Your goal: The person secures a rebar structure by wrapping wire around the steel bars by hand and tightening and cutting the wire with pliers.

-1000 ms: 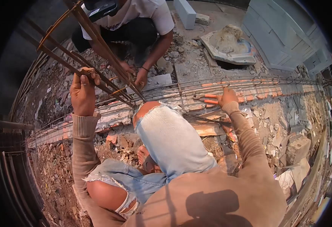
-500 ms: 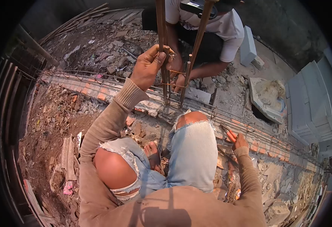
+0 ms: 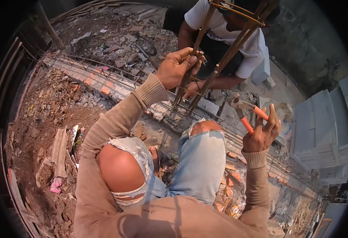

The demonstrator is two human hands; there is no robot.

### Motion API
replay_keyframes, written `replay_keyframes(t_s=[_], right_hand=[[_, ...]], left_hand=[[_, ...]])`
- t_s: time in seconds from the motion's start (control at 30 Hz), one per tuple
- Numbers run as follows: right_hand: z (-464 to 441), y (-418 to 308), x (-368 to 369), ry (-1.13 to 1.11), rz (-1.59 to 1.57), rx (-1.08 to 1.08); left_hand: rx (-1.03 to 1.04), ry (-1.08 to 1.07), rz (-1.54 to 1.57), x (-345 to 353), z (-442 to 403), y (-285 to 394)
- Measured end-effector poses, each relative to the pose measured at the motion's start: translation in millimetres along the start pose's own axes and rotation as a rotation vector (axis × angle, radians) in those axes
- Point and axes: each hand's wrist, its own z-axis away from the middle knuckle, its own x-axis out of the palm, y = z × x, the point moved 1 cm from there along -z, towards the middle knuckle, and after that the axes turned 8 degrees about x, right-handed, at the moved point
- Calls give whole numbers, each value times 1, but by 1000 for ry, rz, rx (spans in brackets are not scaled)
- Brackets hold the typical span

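Observation:
My left hand (image 3: 178, 68) is closed around an upright steel rebar (image 3: 204, 33), near the cut top of a shorter bar. A small wire end (image 3: 204, 60) sticks out at its fingertips. In my right hand (image 3: 260, 135) is a pair of pincers (image 3: 235, 100) with orange handles, the handles spread and the jaws up, apart from the bars. Beyond my left hand a co-worker crouches, with a hand (image 3: 192, 89) low by the bars. A square stirrup (image 3: 237, 12) rings the bars higher up.
A low brick footing (image 3: 90, 79) with horizontal rebar on it crosses in front of my knees. Grey blocks (image 3: 317, 131) are stacked at the right. Rubble (image 3: 122, 43) lies behind the footing, and broken soil (image 3: 43, 115) at the left.
My right hand has raised the pincers from low beside my knee, and their handles now spread apart. The view has shifted, and the upright bars appear more slanted. My left hand stays on the rebar.

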Motion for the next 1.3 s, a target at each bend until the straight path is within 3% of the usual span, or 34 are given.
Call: replay_keyframes(t_s=[0.13,0.37,0.73,0.97,1.07,1.3], right_hand=[[-50,-25,-4,-9,66,-5],[-60,-47,14,-19,123,-58],[-68,-51,28,173,421,28],[-75,-53,33,264,332,58],[-77,-51,32,163,415,70],[-74,-43,26,5,250,-34]], left_hand=[[-15,32,-14,3,0,3],[13,9,-18,0,-1,1],[-46,48,-159,0,2,6],[48,57,-230,-1,2,3],[12,61,-165,-2,2,3],[-37,31,-127,-4,3,4]])
